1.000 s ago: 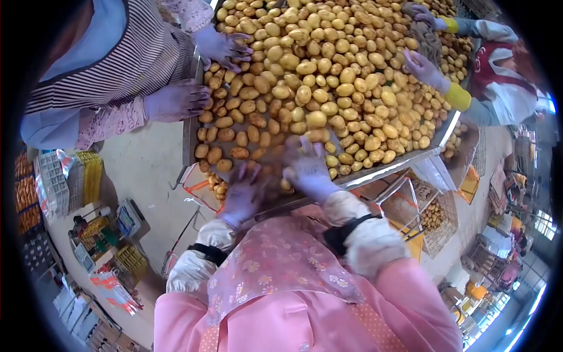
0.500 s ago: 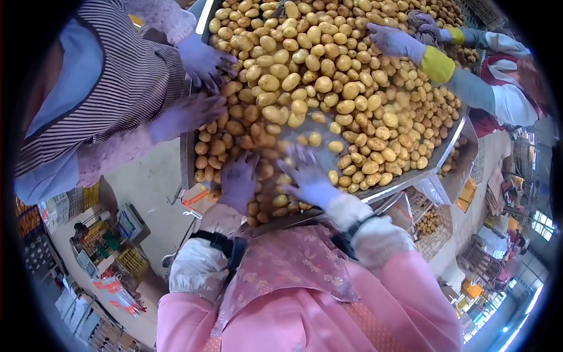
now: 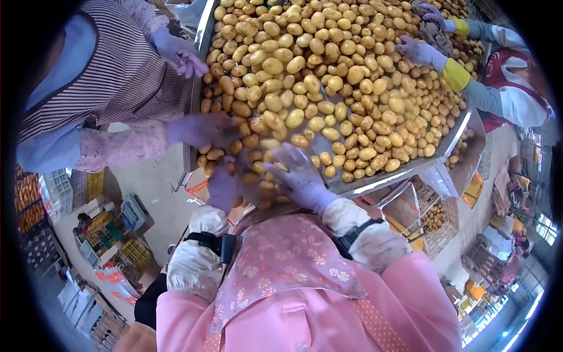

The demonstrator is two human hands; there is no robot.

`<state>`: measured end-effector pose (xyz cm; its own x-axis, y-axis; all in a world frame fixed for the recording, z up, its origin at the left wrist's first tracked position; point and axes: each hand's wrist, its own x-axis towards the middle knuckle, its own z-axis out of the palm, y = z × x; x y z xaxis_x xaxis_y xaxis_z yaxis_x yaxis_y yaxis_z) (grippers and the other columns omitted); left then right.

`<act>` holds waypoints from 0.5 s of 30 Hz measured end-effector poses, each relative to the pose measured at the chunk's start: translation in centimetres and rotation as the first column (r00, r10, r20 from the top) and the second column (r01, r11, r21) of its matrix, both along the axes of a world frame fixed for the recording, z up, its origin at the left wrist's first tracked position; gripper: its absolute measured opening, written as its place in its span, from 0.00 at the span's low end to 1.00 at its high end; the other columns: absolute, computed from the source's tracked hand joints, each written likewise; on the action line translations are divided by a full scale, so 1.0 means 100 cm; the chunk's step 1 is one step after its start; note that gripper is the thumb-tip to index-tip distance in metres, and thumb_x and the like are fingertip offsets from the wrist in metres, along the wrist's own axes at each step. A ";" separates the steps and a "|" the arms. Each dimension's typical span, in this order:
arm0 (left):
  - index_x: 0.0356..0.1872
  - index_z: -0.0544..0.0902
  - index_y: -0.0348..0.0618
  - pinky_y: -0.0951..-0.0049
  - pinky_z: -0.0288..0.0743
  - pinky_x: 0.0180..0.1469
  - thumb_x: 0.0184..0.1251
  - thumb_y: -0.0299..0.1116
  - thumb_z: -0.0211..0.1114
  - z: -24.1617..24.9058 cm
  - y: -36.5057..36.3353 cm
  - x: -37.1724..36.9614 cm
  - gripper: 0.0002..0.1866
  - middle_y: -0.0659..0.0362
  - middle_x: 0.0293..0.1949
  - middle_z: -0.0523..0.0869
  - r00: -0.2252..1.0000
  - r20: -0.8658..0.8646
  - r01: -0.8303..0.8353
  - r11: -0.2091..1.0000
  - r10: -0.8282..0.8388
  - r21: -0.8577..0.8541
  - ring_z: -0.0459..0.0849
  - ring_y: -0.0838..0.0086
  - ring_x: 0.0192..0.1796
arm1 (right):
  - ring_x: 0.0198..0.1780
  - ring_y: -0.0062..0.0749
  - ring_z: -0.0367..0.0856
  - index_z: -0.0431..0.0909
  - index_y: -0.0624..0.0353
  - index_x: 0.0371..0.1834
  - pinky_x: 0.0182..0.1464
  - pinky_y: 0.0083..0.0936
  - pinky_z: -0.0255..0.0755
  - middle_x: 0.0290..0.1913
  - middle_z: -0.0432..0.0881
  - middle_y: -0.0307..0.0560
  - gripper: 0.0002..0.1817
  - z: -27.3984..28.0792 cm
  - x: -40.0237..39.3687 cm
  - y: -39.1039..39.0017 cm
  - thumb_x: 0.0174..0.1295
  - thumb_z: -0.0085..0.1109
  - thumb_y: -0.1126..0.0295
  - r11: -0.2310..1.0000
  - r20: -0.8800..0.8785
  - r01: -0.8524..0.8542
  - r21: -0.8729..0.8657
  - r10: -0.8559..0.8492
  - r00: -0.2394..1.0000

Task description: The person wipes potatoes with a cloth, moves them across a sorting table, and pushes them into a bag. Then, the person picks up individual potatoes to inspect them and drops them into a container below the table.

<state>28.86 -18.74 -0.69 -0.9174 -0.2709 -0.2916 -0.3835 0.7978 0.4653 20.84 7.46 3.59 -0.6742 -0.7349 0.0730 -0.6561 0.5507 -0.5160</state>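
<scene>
Both my hands wear purple gloves at the near edge of a metal sorting table (image 3: 384,183) heaped with potatoes (image 3: 337,47). My right hand (image 3: 300,180) is open, its spread fingers lying over several potatoes near the front rim. At the front left corner, my left hand (image 3: 221,186) is blurred but appears open, with loose potatoes (image 3: 255,167) close by its fingers. Between my hands, more potatoes are smeared by motion. A patch of wet metal surface shows just beyond my right hand.
To the left, a person in a striped apron (image 3: 129,64) reaches one gloved hand (image 3: 202,129) over the potatoes. Across at the right, another person's gloved hand (image 3: 422,53) rests on the heap, a dark cloth beside it. Crates (image 3: 134,252) stand on the floor.
My left hand has moved left and toward me, and my right hand slightly left. Potatoes between them have shifted. The left person's upper hand has drawn back off the heap.
</scene>
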 end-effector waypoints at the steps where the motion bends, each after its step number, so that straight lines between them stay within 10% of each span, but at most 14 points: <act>1: 0.57 0.79 0.54 0.52 0.81 0.46 0.63 0.36 0.65 0.009 -0.001 0.000 0.20 0.51 0.46 0.87 0.984 0.051 -0.174 0.981 0.171 0.082 0.87 0.46 0.45 | 0.74 0.53 0.64 0.75 0.46 0.65 0.72 0.50 0.63 0.72 0.68 0.50 0.24 -0.009 -0.001 -0.001 0.64 0.59 0.61 0.999 0.042 0.021 0.028 -0.022 0.999; 3: 0.50 0.80 0.48 0.55 0.81 0.38 0.72 0.39 0.61 0.008 -0.007 0.008 0.12 0.50 0.32 0.87 0.977 -0.190 -0.092 0.995 0.098 0.041 0.89 0.49 0.36 | 0.74 0.53 0.64 0.75 0.46 0.65 0.71 0.50 0.64 0.71 0.69 0.50 0.24 -0.017 0.001 0.005 0.65 0.59 0.61 0.997 0.079 0.047 0.053 -0.052 0.996; 6: 0.39 0.81 0.42 0.69 0.75 0.23 0.86 0.51 0.39 -0.009 -0.004 0.026 0.27 0.56 0.27 0.86 0.889 0.115 -0.419 0.685 0.444 0.596 0.82 0.72 0.23 | 0.73 0.52 0.66 0.76 0.43 0.67 0.71 0.51 0.64 0.71 0.70 0.49 0.23 -0.015 0.008 0.028 0.67 0.57 0.62 0.940 0.043 0.341 0.019 -0.341 0.939; 9: 0.45 0.79 0.43 0.72 0.71 0.24 0.85 0.57 0.41 0.019 0.035 0.013 0.28 0.59 0.33 0.88 0.812 0.357 -0.573 0.514 0.461 0.638 0.80 0.70 0.25 | 0.75 0.54 0.64 0.75 0.42 0.68 0.75 0.51 0.59 0.73 0.70 0.52 0.26 0.002 0.012 0.020 0.65 0.60 0.61 0.999 0.252 -0.035 -0.006 0.036 0.967; 10: 0.47 0.79 0.45 0.75 0.70 0.25 0.82 0.64 0.39 0.005 0.039 0.014 0.32 0.62 0.34 0.88 0.806 0.407 -0.542 0.259 0.430 0.800 0.78 0.75 0.25 | 0.75 0.55 0.64 0.74 0.42 0.69 0.76 0.53 0.58 0.72 0.71 0.50 0.26 -0.009 0.021 0.029 0.66 0.60 0.59 0.987 0.142 -0.162 0.019 0.158 0.977; 15: 0.52 0.80 0.44 0.73 0.77 0.34 0.83 0.62 0.38 0.041 0.057 -0.005 0.32 0.56 0.39 0.88 0.785 0.448 -0.550 0.150 0.427 0.822 0.83 0.73 0.31 | 0.77 0.51 0.63 0.72 0.46 0.71 0.76 0.49 0.58 0.73 0.70 0.47 0.30 -0.007 0.021 0.066 0.67 0.63 0.53 0.947 0.090 0.112 0.300 -0.145 0.985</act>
